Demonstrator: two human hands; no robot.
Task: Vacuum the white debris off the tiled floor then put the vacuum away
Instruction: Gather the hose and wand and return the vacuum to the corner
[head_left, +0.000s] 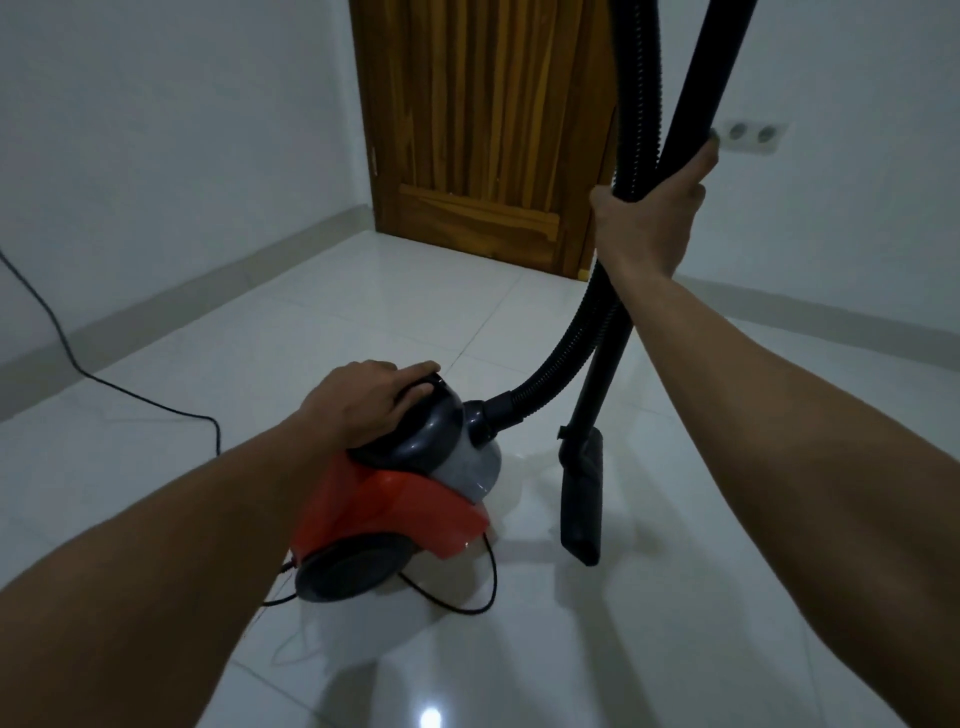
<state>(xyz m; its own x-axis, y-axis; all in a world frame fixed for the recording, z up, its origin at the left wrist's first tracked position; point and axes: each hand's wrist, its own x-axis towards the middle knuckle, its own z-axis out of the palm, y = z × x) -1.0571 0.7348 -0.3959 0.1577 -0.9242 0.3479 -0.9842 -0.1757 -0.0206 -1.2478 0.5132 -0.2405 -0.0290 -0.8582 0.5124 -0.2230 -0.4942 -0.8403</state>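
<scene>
A red and grey canister vacuum (395, 499) sits on the white tiled floor (675, 649) just in front of me. My left hand (363, 402) grips the dark handle on its top. My right hand (649, 218) is raised and holds the black wand (696, 93) together with the ribbed black hose (566, 348), which curves down into the vacuum's front. The black floor nozzle (582, 504) at the wand's lower end rests on the tiles right of the vacuum. No white debris shows on the floor.
A wooden door (483, 119) stands shut straight ahead. A double wall socket (753, 136) is on the right wall behind the wand. The black power cord (104, 384) trails from the left wall across the floor and loops under the vacuum.
</scene>
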